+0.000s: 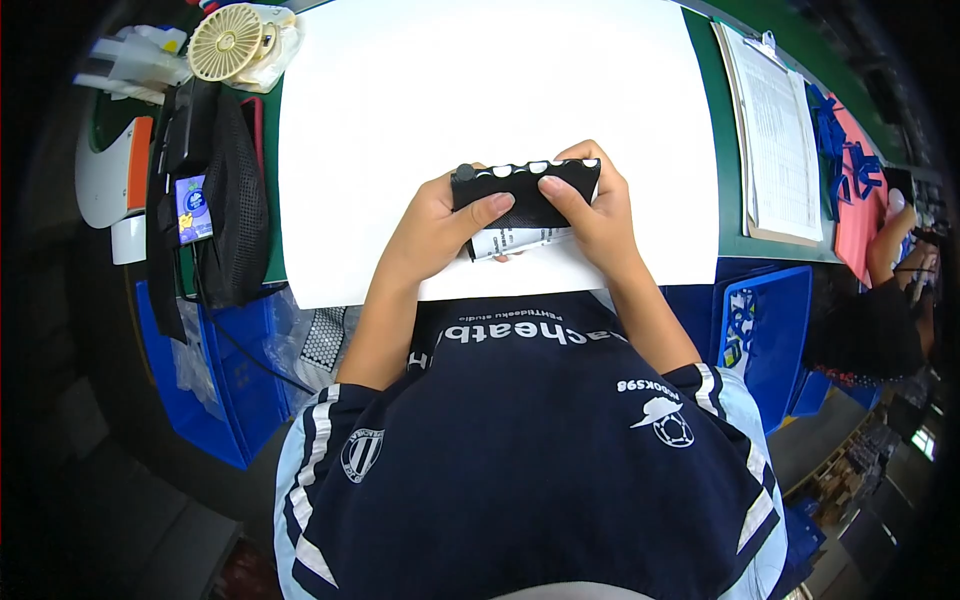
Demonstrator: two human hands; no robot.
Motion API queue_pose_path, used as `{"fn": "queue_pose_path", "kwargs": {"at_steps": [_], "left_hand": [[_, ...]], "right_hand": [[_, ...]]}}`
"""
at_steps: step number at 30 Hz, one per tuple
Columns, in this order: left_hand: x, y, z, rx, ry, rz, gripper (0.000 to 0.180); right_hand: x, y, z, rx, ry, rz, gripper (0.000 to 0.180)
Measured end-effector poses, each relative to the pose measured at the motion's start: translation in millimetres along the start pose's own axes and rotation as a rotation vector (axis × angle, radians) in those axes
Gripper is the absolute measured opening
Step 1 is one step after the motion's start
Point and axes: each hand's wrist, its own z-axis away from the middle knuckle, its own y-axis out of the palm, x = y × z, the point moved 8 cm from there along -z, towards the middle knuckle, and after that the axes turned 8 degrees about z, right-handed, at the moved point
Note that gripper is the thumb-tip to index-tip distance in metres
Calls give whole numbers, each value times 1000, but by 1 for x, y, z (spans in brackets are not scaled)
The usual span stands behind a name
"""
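A small black fabric piece [523, 207], perhaps a pouch, is held up over the near part of a white sheet [500, 90]. White rounded spots run along its far edge, and a dark round knob shows at its far left corner. My left hand [432, 228] grips its left end, thumb pressed on the face. At the right end my right hand [598, 215] does the same, its fingers curled behind. From under the near edge sticks out a white printed label [510, 241]. What lies behind the fabric is hidden.
Left of the sheet are a cream fan [226, 42], a black mesh bag [238, 200] and a purple packet [193, 209]. A clipboard with papers [775, 130] and blue straps [850, 160] lie right. Blue bins [765, 320] flank me; another person's arm [888, 245] shows far right.
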Motion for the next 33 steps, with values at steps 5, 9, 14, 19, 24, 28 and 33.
{"fn": "queue_pose_path", "kwargs": {"at_steps": [5, 9, 14, 19, 24, 28, 33], "left_hand": [[0, 1, 0, 5, 2, 20, 23], [-1, 2, 0, 20, 8, 36, 23], [-4, 2, 0, 22, 31, 26, 24], [-3, 1, 0, -5, 45, 28, 24], [-1, 0, 1, -14, 27, 34, 27], [-5, 2, 1, -8, 41, 148, 29], [-2, -2, 0, -21, 45, 191, 31]], "right_hand": [[0, 0, 1, -4, 5, -9, 21], [-1, 1, 1, -2, 10, -13, 20], [0, 1, 1, -7, 13, -21, 20], [-1, -2, 2, -53, -51, -31, 31], [2, -1, 6, -63, -144, -236, 40], [4, -3, 6, -42, -149, -244, 37], [5, -4, 7, -61, -140, -321, 29]]}}
